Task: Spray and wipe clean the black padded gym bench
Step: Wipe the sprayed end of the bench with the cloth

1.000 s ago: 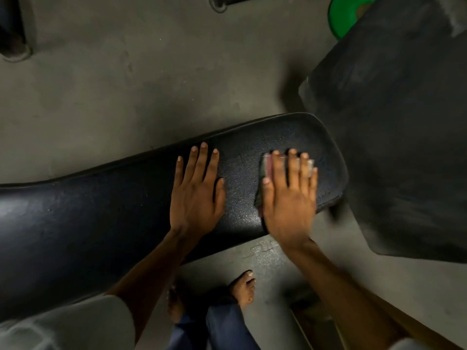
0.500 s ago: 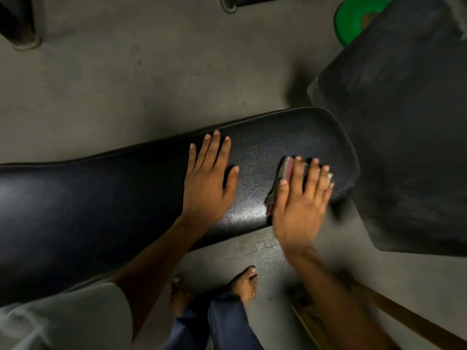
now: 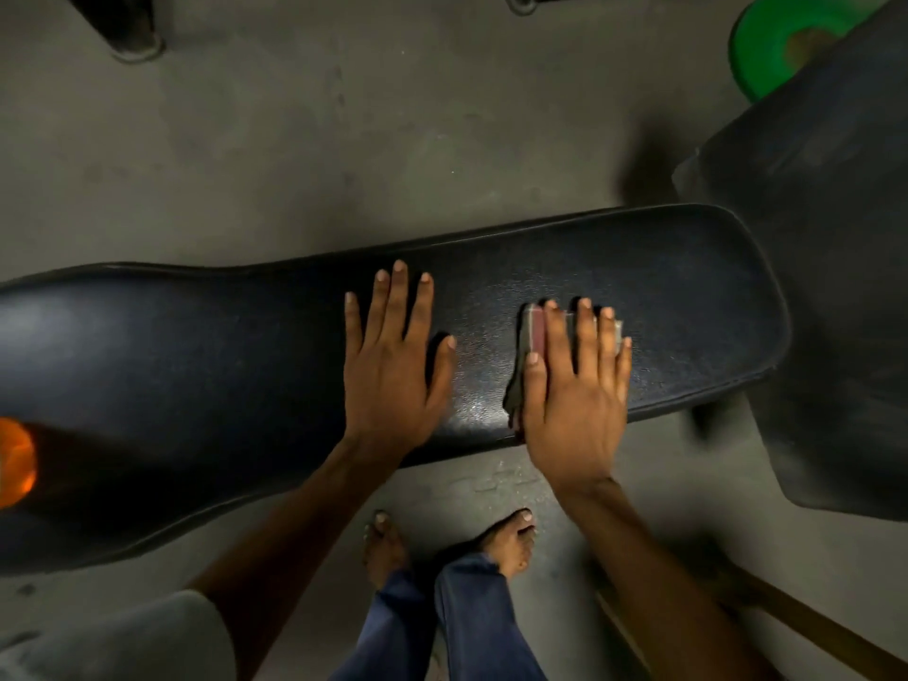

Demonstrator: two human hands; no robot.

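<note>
The black padded bench (image 3: 678, 297) runs across the view from the left edge to the right. My left hand (image 3: 393, 366) lies flat on its middle, fingers spread, holding nothing. My right hand (image 3: 575, 385) presses flat on a folded cloth (image 3: 533, 336) with a reddish stripe, near the bench's front edge toward the right end. Most of the cloth is hidden under my palm. The padding between my hands glistens. No spray bottle shows clearly.
A second dark pad (image 3: 835, 287) stands tilted close to the bench's right end. A green disc (image 3: 776, 36) lies on the grey floor behind it. An orange object (image 3: 14, 462) glows at the left edge. My bare feet (image 3: 506, 538) stand below the bench. A wooden bar (image 3: 806, 616) runs at lower right.
My right hand slid the cloth toward the bench's front edge and back up a little. My left hand stayed flat on the bench. The view shifted, so an orange object now shows at left.
</note>
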